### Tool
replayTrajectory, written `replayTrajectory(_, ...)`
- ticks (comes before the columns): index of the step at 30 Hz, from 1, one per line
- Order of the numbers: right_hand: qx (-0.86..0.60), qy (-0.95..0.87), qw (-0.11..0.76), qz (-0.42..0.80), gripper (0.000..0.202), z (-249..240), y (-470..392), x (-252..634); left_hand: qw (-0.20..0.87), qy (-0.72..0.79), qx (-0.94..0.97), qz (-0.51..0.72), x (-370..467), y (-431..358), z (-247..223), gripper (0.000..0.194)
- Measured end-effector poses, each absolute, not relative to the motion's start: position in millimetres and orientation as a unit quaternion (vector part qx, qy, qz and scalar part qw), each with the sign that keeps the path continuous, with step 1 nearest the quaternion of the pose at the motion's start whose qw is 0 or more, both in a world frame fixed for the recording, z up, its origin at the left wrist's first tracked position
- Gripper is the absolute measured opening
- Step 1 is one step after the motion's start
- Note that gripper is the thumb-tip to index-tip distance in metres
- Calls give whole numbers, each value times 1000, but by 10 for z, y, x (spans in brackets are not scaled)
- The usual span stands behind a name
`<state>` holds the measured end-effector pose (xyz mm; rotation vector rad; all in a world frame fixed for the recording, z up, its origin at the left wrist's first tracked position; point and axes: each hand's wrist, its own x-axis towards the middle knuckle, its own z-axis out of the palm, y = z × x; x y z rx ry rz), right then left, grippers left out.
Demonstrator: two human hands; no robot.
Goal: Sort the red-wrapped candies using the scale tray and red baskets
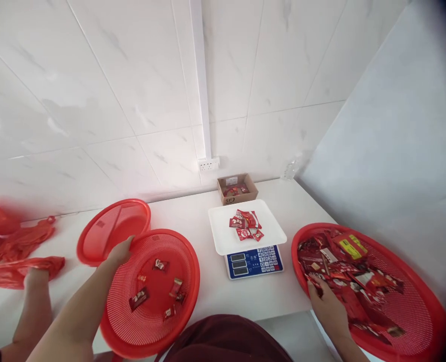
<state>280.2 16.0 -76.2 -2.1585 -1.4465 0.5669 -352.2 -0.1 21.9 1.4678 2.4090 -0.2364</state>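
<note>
Left hand (122, 251) grips a basket (195, 264) by one edge; right hand (328, 307) pinches a packet (315, 285); that one-sided hold could tip out sweets (138, 299).

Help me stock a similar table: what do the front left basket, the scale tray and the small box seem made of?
Front left basket: likely plastic, glossy red, with a smooth rim and fine mesh.
Scale tray: probably plastic, smooth white with rounded corners, though coated metal is possible.
Small box: apparently cardboard, matte brown, thin flat walls, dark print.
</note>
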Motion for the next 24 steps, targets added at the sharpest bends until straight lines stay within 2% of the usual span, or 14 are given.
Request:
replayTrajectory(8,-802,-518,200,220,57,-736,170,2794,210,786,578,-71,-3686,196,195,66)
replayTrajectory(15,-806,-516,188,224,60,-748,176,2806,244,766,589,-80,-3630,310,280,56)
replayTrajectory(24,-802,-520,210,206,52,-819,172,2822,166,764,612,-118,-3577,30,342,66)
